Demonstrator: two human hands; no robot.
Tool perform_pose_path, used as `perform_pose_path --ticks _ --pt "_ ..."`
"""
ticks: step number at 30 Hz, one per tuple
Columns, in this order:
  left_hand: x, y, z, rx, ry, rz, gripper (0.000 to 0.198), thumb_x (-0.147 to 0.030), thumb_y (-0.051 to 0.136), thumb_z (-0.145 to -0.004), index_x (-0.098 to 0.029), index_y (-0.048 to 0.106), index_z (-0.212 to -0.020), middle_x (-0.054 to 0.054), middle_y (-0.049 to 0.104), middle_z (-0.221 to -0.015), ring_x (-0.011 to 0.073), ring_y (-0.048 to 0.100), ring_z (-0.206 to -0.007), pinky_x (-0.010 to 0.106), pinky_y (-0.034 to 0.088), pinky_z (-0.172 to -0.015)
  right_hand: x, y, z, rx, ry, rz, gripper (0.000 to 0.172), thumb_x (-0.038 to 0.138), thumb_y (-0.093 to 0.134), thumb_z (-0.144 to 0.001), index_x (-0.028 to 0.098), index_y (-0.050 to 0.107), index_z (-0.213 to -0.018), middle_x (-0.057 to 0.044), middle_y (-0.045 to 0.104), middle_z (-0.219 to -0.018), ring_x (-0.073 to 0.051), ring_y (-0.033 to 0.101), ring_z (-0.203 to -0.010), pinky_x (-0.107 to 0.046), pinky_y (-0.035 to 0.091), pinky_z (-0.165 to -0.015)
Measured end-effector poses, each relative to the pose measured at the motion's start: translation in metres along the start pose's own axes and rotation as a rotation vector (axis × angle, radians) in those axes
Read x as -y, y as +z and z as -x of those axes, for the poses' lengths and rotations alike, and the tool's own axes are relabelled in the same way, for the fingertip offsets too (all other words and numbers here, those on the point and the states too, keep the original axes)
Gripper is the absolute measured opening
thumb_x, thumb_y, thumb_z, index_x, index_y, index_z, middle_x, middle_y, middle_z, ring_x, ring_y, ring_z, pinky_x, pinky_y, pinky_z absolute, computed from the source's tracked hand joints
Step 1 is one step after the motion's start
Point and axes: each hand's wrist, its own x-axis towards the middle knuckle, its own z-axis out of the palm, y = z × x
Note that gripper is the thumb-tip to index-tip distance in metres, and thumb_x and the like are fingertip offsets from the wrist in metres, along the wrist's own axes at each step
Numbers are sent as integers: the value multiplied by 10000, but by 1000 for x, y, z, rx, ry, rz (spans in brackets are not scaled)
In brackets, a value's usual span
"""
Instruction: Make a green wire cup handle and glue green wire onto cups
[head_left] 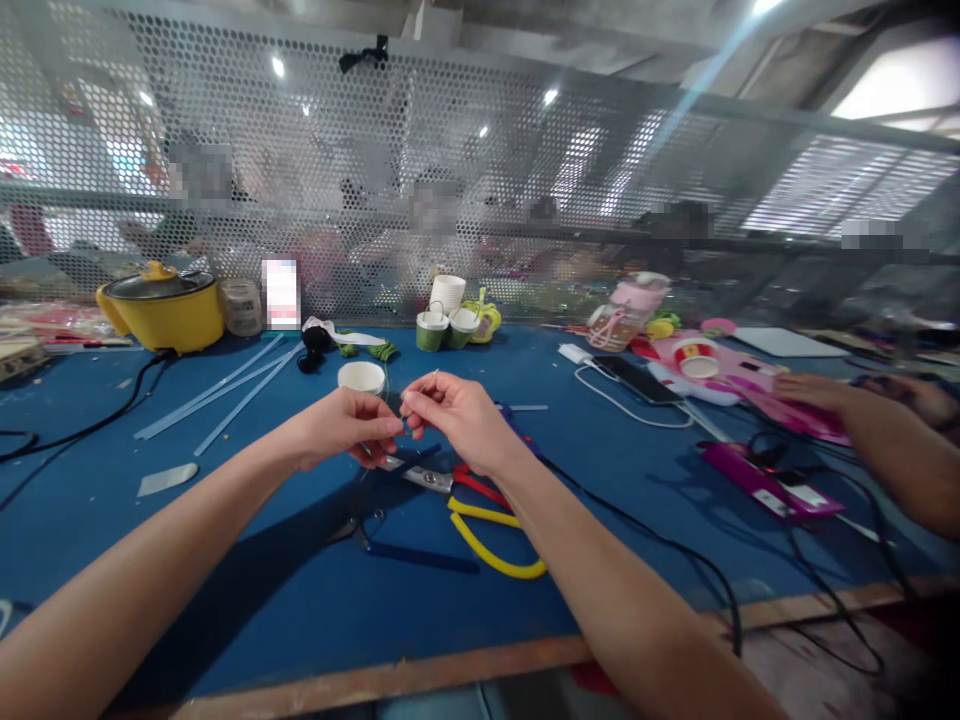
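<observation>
My left hand [346, 427] and my right hand [459, 417] meet above the blue table [247, 590], fingertips pinched together. Between them runs a thin wire [421, 388] that sticks up from my right fingers. Both hands are closed on it. Just behind them stands a small white cup [361, 376]. Under my hands lie pliers with yellow handles [487, 535], a red-handled tool [480, 485] and a dark tool [375, 525].
A yellow electric pot [161, 310] stands at the back left, with long clear sticks [225, 395] beside it. Green pots and cups [446, 320] sit at the back centre. A phone [637, 380], cables and pink items lie to the right, where another person's arm [862, 420] rests.
</observation>
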Motion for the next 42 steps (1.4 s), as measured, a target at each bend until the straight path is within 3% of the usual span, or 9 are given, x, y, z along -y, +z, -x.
perform_pose_path --ticks 7,13,18,34,42 --pt "0 -4 1 37 4 -26 183 -282 640 -657 -123 557 -691 -30 573 -558 72 534 -484 217 439 -509 0 -3 -2 -60 11 -92 149 261 636 -680 136 566 -719 5 594 -636 -75 543 -521 -214 458 -479" --pt "-1 -3 1 0 47 -64 173 -284 611 -683 -118 560 -689 -36 551 -563 67 522 -499 224 438 -533 0 5 1 46 81 6 132 246 631 -688 139 554 -701 33 566 -540 -68 525 -466 -223 457 -491" --pt "0 -3 0 -4 58 -95 133 -242 615 -669 -120 562 -679 -47 534 -543 58 498 -498 213 418 -532 -3 5 0 -8 55 -46 154 263 632 -684 149 529 -692 19 590 -595 -75 543 -482 -221 458 -469" --pt "2 -1 0 -22 108 -164 120 -230 571 -678 -129 517 -644 -46 499 -536 61 461 -482 214 400 -514 2 7 4 -9 -30 81 109 243 564 -751 149 526 -710 8 589 -605 -84 562 -501 -232 491 -497" --pt "6 -1 -1 -37 123 -331 128 -264 566 -663 -150 512 -637 -37 505 -520 83 459 -486 211 381 -499 -1 -3 -4 -174 -37 3 218 358 577 -731 141 562 -711 -8 591 -603 -91 551 -497 -233 481 -469"
